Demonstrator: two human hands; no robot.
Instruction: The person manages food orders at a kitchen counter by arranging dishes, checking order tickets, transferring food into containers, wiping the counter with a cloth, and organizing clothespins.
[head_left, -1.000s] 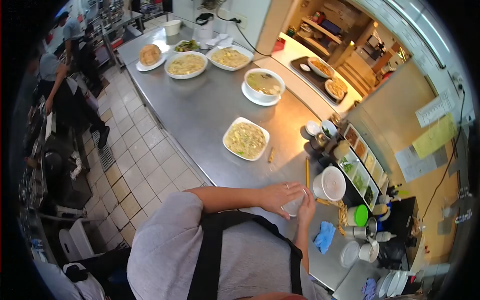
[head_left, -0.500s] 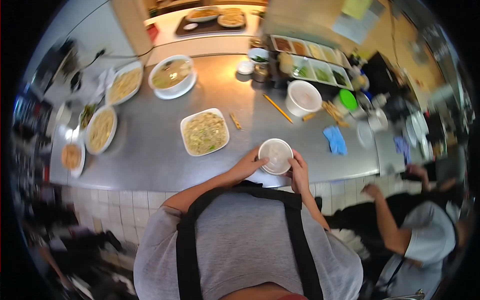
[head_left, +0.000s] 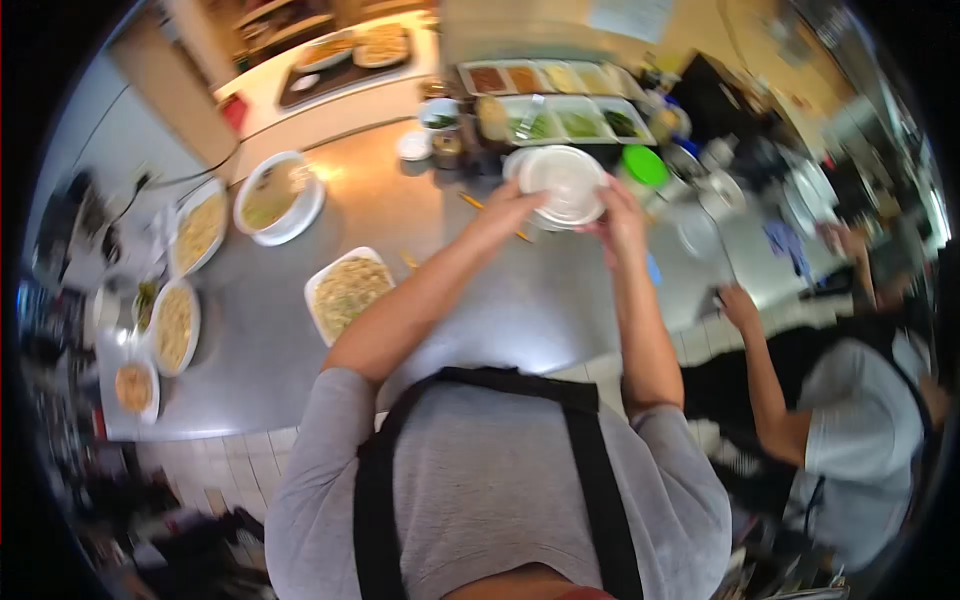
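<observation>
Between my two hands is a white round tub with a translucent lid (head_left: 565, 187), held out over the far part of the counter. My left hand (head_left: 518, 207) grips its left side, thumb by the rim. On the opposite side my right hand (head_left: 622, 212) has its fingers wrapped round the edge. Another white tub (head_left: 516, 162) is mostly hidden behind the held one; whether they touch I cannot tell. Near my left forearm stands a square white dish of fried rice (head_left: 350, 292), partly covered by that arm. A yellow pencil (head_left: 472, 201) lies beneath my left hand, partly hidden.
White dishes of noodles (head_left: 198, 238) line the left side near a soup bowl (head_left: 272, 198). Topping trays (head_left: 575, 123) stand at the back, beside a green-lidded tub (head_left: 644, 166). At right, a co-worker's hand (head_left: 738, 304) is close to the counter edge.
Both hands have carried the lidded tub from the counter's near edge away from my body, toward the other white tub. My view has shifted to the right.
</observation>
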